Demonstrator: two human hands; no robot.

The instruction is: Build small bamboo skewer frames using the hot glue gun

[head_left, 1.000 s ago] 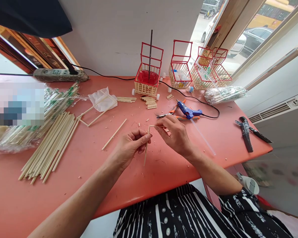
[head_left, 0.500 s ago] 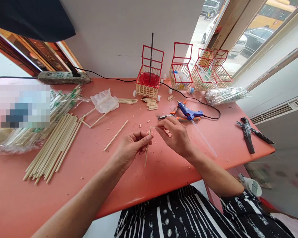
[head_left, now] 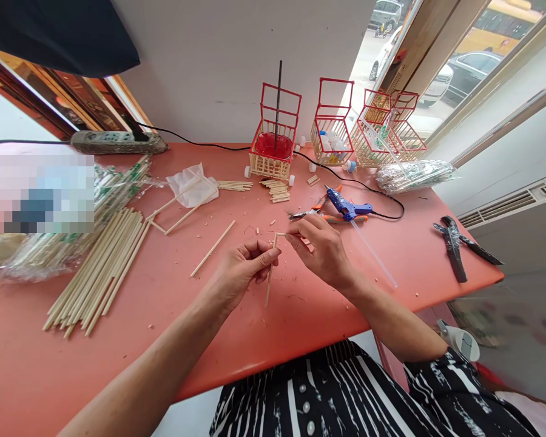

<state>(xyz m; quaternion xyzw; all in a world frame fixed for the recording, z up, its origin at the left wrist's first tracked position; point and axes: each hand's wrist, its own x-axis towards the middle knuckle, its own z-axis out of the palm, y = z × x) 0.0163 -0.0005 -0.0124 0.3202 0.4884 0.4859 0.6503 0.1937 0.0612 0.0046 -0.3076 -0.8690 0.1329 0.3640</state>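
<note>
My left hand [head_left: 241,270] pinches a thin wooden stick [head_left: 269,280] that points down toward me over the red table [head_left: 173,328]. My right hand [head_left: 323,249] pinches a short wooden stick [head_left: 281,234] lying crosswise, its end meeting the top of the first stick at a corner. Both hands hover just above the table's middle. A single loose stick [head_left: 212,247] lies to the left of my left hand. A blue glue gun [head_left: 346,206] with a clear glue rod [head_left: 374,255] rests just beyond my right hand.
A pile of long sticks [head_left: 95,273] and bagged sticks lie at left. Red-framed stick carts [head_left: 273,145] stand along the back wall, with cut stick pieces [head_left: 275,189] before them. Orange-handled pliers [head_left: 312,209], black cutters [head_left: 452,246], a power strip [head_left: 118,142] and a wrapped bundle [head_left: 412,173] are also there.
The camera shifted slightly a second ago; my hands and both sticks have held the same pose since.
</note>
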